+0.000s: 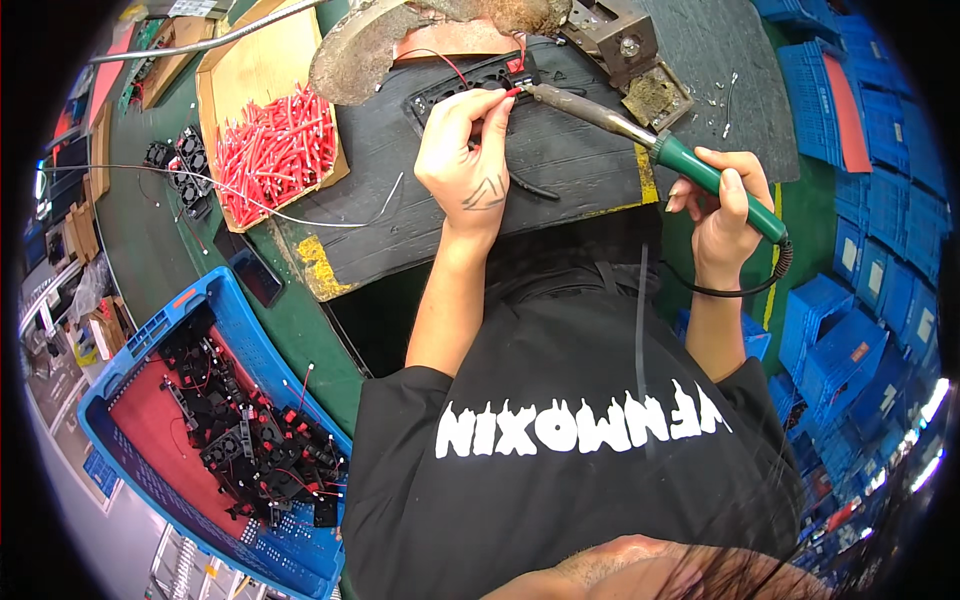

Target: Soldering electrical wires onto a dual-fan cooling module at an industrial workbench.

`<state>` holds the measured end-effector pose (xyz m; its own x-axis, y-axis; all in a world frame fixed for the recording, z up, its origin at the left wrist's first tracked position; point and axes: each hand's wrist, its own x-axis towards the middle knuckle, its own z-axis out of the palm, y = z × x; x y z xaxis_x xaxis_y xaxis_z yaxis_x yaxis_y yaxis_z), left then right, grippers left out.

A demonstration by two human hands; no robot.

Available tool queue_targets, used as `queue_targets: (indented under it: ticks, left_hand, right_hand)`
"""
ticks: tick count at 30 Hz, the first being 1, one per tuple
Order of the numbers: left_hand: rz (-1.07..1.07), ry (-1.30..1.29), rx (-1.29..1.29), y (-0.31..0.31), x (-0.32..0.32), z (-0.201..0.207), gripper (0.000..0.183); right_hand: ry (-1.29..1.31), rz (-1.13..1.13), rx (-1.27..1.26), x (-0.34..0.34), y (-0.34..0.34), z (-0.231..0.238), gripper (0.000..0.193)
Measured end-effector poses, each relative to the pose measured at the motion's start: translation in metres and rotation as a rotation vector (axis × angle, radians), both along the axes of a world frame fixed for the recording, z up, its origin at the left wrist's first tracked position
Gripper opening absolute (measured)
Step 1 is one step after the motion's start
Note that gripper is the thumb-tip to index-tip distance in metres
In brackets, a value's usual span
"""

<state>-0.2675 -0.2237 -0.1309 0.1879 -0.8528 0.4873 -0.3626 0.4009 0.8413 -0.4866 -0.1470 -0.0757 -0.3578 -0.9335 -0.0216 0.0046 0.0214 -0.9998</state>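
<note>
In my right hand (727, 210) is a soldering iron (690, 165) with a green handle, its metal barrel pointing up and left. My left hand (468, 160) pinches a short red wire (514, 92) between thumb and fingertips. The iron's tip is close to the wire's end; whether they touch I cannot tell. Just beyond my left fingers, a black plastic housing with a small fan (440, 98) lies on the dark bench mat (580, 150). A thin red lead loops over it, and a red part sits at its right end.
A cardboard box (207, 130) of short red wires stands to the left. Beyond the iron are a metal stand (625, 45) and a tip-cleaning sponge (655, 97). At lower left a blue crate (130, 375) holds many black fan parts. A phone (256, 278) lies nearby; blue crates (850, 320) line the right.
</note>
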Motion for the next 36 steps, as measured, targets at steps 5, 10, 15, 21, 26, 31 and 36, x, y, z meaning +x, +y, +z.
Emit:
queue_targets:
  ticks: [5,10,15,21,26,31,36]
  left_hand:
    - [0.001,-0.037,-0.021,-0.001,-0.001,0.000,0.009]
    - [0.007,-0.063,-0.043,-0.001,-0.001,0.000,0.009]
    - [-0.006,-0.047,-0.028,-0.002,-0.004,0.002,0.009]
    - [0.002,-0.053,0.081,-0.001,0.000,0.007,0.009]
    - [-0.023,-0.098,0.029,-0.002,-0.001,0.008,0.009]
    - [-0.019,-0.175,-0.070,-0.006,0.002,0.003,0.009]
    - [-0.024,-0.121,0.040,-0.002,-0.002,0.012,0.009]
  right_hand:
    - [-0.031,-0.004,-0.001,-0.005,0.001,-0.008,0.030]
    - [-0.051,-0.004,0.008,-0.007,0.002,-0.012,0.031]
    - [-0.054,-0.004,0.008,-0.008,0.002,-0.013,0.031]
    - [-0.099,-0.016,0.013,-0.007,0.003,-0.019,0.031]
    - [-0.125,-0.021,0.012,-0.006,0.005,-0.020,0.031]
    - [-0.114,-0.015,-0.032,-0.003,0.010,-0.022,0.032]
    - [-0.131,-0.022,-0.035,0.001,0.012,-0.022,0.033]
